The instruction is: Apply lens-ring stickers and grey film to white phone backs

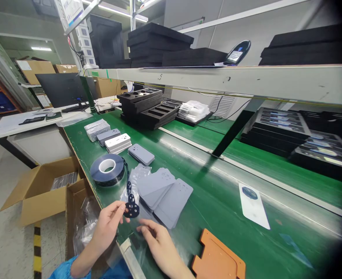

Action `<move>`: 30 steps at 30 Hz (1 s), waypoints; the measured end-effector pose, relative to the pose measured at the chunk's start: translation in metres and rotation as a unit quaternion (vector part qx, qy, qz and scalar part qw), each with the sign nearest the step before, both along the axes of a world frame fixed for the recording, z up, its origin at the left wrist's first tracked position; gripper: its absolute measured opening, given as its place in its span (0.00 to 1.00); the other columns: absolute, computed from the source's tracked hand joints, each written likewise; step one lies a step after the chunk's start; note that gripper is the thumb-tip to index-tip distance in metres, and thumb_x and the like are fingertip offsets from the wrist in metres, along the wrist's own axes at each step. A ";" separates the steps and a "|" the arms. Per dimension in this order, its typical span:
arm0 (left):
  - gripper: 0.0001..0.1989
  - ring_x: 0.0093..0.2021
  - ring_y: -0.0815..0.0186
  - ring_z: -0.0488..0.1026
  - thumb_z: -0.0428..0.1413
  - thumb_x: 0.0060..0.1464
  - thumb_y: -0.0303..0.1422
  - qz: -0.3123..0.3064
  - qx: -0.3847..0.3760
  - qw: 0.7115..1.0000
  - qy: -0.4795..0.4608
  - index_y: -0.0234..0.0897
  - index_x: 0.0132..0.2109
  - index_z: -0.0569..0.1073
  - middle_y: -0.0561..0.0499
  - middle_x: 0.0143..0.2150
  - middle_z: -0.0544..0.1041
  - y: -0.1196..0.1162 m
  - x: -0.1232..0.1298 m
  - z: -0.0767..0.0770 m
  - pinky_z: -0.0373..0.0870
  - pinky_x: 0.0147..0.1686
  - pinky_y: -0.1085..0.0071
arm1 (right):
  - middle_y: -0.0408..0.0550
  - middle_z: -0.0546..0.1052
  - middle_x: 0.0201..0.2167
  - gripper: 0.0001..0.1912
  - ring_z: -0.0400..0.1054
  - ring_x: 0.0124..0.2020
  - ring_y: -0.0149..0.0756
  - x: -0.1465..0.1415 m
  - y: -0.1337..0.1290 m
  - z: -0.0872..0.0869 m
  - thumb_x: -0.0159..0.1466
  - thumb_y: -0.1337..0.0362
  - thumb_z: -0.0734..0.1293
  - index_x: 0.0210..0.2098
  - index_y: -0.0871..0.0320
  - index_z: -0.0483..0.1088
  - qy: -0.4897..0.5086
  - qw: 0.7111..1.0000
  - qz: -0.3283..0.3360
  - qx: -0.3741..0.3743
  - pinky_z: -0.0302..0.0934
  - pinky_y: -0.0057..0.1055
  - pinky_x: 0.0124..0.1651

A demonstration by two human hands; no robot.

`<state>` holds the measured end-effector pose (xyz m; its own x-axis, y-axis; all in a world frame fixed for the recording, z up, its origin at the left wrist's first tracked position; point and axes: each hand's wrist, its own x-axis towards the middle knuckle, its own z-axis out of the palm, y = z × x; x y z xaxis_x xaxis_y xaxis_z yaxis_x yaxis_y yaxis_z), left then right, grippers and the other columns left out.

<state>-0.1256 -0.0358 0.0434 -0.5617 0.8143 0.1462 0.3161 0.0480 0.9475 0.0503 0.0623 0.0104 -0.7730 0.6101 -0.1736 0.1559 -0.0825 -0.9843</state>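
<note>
Small dark film piece point(132, 209) with round holes, glossy, is pinched between thumb and fingers of the left hand point(108, 226), low centre-left of frame, just over the bench edge. Right hand point(159, 242) is laid half-open on clear plastic beside it, nothing gripped. Fanned grey back covers point(165, 193) lie just above; tape roll point(107, 169) to their left. Green bench point(217, 193), orange jig point(219, 261) lower centre, black trays point(147, 106) stacked behind, shelf point(232, 79) overhead, open carton point(43, 190) on floor at left.

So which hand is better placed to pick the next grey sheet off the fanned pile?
Probably the right hand: it rests open on the table just below the grey sheets, while the left hand is busy pinching the dark sticker.
</note>
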 end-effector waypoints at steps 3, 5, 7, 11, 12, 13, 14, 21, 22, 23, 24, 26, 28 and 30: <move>0.25 0.24 0.67 0.74 0.54 0.64 0.52 -0.067 -0.029 0.994 -0.086 0.32 0.40 0.80 0.47 0.31 0.79 0.006 0.019 0.005 0.68 0.25 0.74 | 0.54 0.84 0.45 0.26 0.77 0.46 0.47 0.012 0.003 0.017 0.69 0.43 0.64 0.51 0.56 0.80 0.013 0.998 -0.049 0.036 0.68 0.42 0.56; 0.26 0.24 0.68 0.73 0.54 0.65 0.53 -0.105 -0.052 0.986 -0.117 0.32 0.41 0.80 0.47 0.31 0.79 0.011 0.035 0.007 0.64 0.23 0.75 | 0.54 0.83 0.42 0.28 0.77 0.44 0.46 0.026 0.005 0.023 0.69 0.40 0.63 0.48 0.56 0.81 0.043 0.989 -0.135 0.033 0.70 0.39 0.51; 0.26 0.23 0.69 0.71 0.53 0.65 0.53 -0.148 -0.067 0.976 -0.143 0.32 0.41 0.80 0.48 0.30 0.78 0.016 0.053 0.009 0.62 0.22 0.75 | 0.52 0.82 0.35 0.28 0.77 0.38 0.43 0.046 0.004 0.024 0.66 0.40 0.65 0.46 0.56 0.81 0.066 0.977 -0.204 0.024 0.73 0.35 0.43; 0.28 0.22 0.70 0.70 0.53 0.64 0.55 -0.243 -0.085 0.947 -0.193 0.31 0.37 0.78 0.48 0.29 0.77 0.028 0.090 0.010 0.63 0.24 0.75 | 0.50 0.81 0.30 0.18 0.77 0.32 0.40 0.097 0.002 0.019 0.59 0.48 0.76 0.38 0.56 0.82 0.028 0.961 -0.267 0.069 0.73 0.31 0.39; 0.28 0.23 0.70 0.70 0.51 0.66 0.54 -0.265 -0.090 0.939 -0.200 0.31 0.38 0.79 0.48 0.28 0.77 0.031 0.099 0.009 0.63 0.24 0.74 | 0.51 0.82 0.31 0.17 0.77 0.33 0.41 0.110 0.002 0.018 0.59 0.49 0.76 0.36 0.56 0.82 0.007 0.954 -0.286 0.086 0.73 0.31 0.40; 0.29 0.23 0.69 0.70 0.49 0.67 0.54 -0.285 -0.094 0.932 -0.202 0.31 0.40 0.79 0.48 0.28 0.77 0.035 0.107 0.008 0.64 0.24 0.74 | 0.52 0.83 0.33 0.17 0.77 0.34 0.41 0.122 0.003 0.017 0.59 0.49 0.76 0.35 0.56 0.82 -0.016 0.947 -0.306 0.102 0.73 0.32 0.41; 0.28 0.25 0.67 0.72 0.47 0.69 0.52 -0.300 -0.095 0.929 -0.195 0.31 0.44 0.79 0.47 0.28 0.77 0.038 0.114 0.006 0.65 0.26 0.74 | 0.53 0.83 0.34 0.17 0.77 0.35 0.42 0.134 0.005 0.016 0.59 0.48 0.75 0.35 0.56 0.83 -0.042 0.937 -0.326 0.116 0.73 0.32 0.41; 0.17 0.53 0.56 0.76 0.49 0.68 0.32 -0.344 -0.048 0.934 0.081 0.38 0.60 0.73 0.41 0.55 0.77 0.063 0.149 -0.017 0.72 0.56 0.62 | 0.50 0.82 0.30 0.23 0.69 0.28 0.39 0.188 0.029 0.000 0.57 0.43 0.71 0.33 0.56 0.84 -0.204 0.870 -0.419 0.161 0.67 0.32 0.32; 0.18 0.54 0.55 0.75 0.49 0.67 0.30 -0.349 -0.048 0.930 0.109 0.38 0.60 0.72 0.41 0.56 0.77 0.065 0.152 -0.020 0.72 0.57 0.60 | 0.50 0.82 0.29 0.24 0.69 0.28 0.39 0.190 0.031 -0.003 0.57 0.42 0.71 0.33 0.57 0.84 -0.207 0.869 -0.423 0.154 0.66 0.32 0.31; 0.18 0.55 0.54 0.75 0.49 0.67 0.30 -0.354 -0.049 0.925 0.129 0.38 0.61 0.71 0.40 0.56 0.76 0.067 0.154 -0.023 0.72 0.57 0.59 | 0.50 0.81 0.29 0.25 0.69 0.27 0.39 0.192 0.031 -0.007 0.57 0.41 0.71 0.34 0.57 0.84 -0.206 0.869 -0.423 0.150 0.66 0.32 0.31; 0.18 0.56 0.53 0.75 0.49 0.67 0.30 -0.358 -0.050 0.921 0.144 0.37 0.61 0.70 0.40 0.56 0.76 0.069 0.155 -0.025 0.72 0.57 0.57 | 0.50 0.80 0.28 0.25 0.68 0.27 0.38 0.192 0.031 -0.010 0.58 0.40 0.70 0.34 0.57 0.84 -0.203 0.871 -0.422 0.151 0.65 0.33 0.31; 0.17 0.55 0.53 0.75 0.49 0.67 0.30 -0.370 -0.048 0.914 0.160 0.37 0.60 0.70 0.40 0.55 0.76 0.071 0.156 -0.028 0.73 0.56 0.56 | 0.48 0.77 0.25 0.26 0.67 0.26 0.38 0.191 0.031 -0.014 0.58 0.39 0.70 0.33 0.56 0.83 -0.193 0.871 -0.422 0.162 0.65 0.33 0.31; 0.15 0.53 0.53 0.75 0.49 0.68 0.31 -0.377 -0.040 0.909 0.171 0.36 0.58 0.70 0.40 0.53 0.77 0.072 0.156 -0.031 0.74 0.54 0.55 | 0.46 0.75 0.24 0.26 0.66 0.26 0.37 0.190 0.030 -0.017 0.59 0.38 0.70 0.32 0.56 0.83 -0.184 0.869 -0.423 0.177 0.64 0.32 0.31; 0.15 0.53 0.53 0.75 0.49 0.67 0.31 -0.379 -0.030 0.906 0.185 0.36 0.58 0.71 0.40 0.53 0.77 0.073 0.156 -0.035 0.74 0.54 0.55 | 0.46 0.74 0.24 0.26 0.66 0.26 0.37 0.190 0.029 -0.018 0.60 0.39 0.70 0.32 0.55 0.83 -0.177 0.868 -0.423 0.191 0.64 0.32 0.31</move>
